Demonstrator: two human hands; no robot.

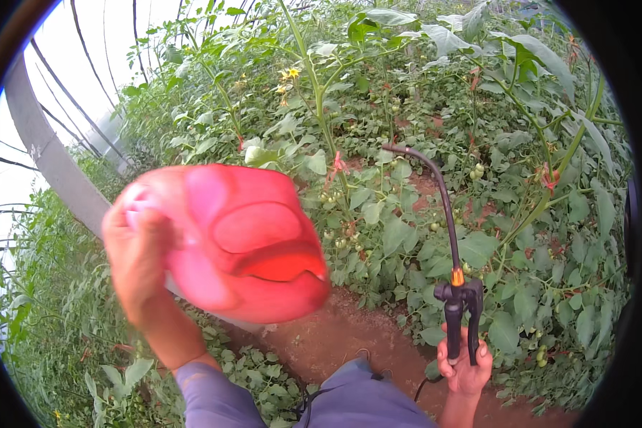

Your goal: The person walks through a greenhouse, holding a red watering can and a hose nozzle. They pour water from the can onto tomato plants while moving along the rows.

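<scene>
A red and pink object point(262, 230), blurred, perhaps a plastic bag or a cap, is held up in front of me. My left hand point(144, 257) grips its left edge between thumb and fingers. At the lower right, my right hand point(465, 364) holds the black handle of a sprayer wand point(453, 321), with its lever on the right side. From an orange collar the dark tube of the wand rises and bends left at its tip, before the tomato plants. A thin black hose runs near my right wrist.
Tomato plants point(396, 230) with green fruit and red ties fill the right and back. More foliage point(48, 299) grows on the left beside a pale curved beam point(59, 155). Brown soil point(310, 331) runs between them. Dark ribs cross the bright greenhouse cover.
</scene>
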